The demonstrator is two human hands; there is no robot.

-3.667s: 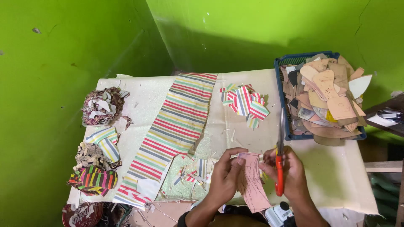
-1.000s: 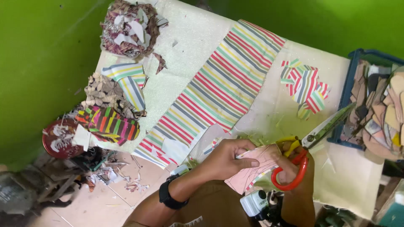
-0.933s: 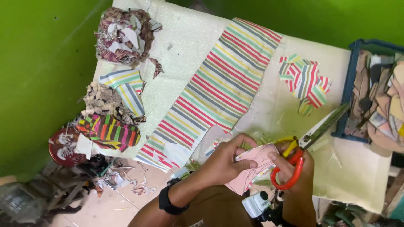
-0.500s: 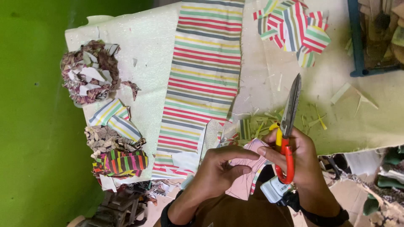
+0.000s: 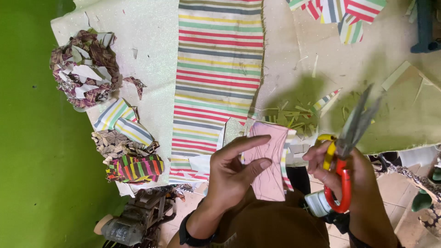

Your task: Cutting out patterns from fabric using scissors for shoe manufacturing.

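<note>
One pink piece [image 5: 268, 160] sits pinched in left hand [image 5: 232, 170]; right hand [image 5: 342, 167] grips one scissors [image 5: 349, 142], blades shut. One striped cloth [image 5: 218, 78] and four scrap piles [image 5: 85, 66] lie near.

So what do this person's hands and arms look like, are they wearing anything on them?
Both hands are bare, no gloves. The left hand has a dark band, like a watch strap, around its wrist. The right hand shows no ring or band that I can see; its wrist runs out of view. No sleeves reach the forearms.

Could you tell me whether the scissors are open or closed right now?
Slightly open: the scissors in the right hand show two blade tips parted, pointing up, clear of the pink piece.
</note>
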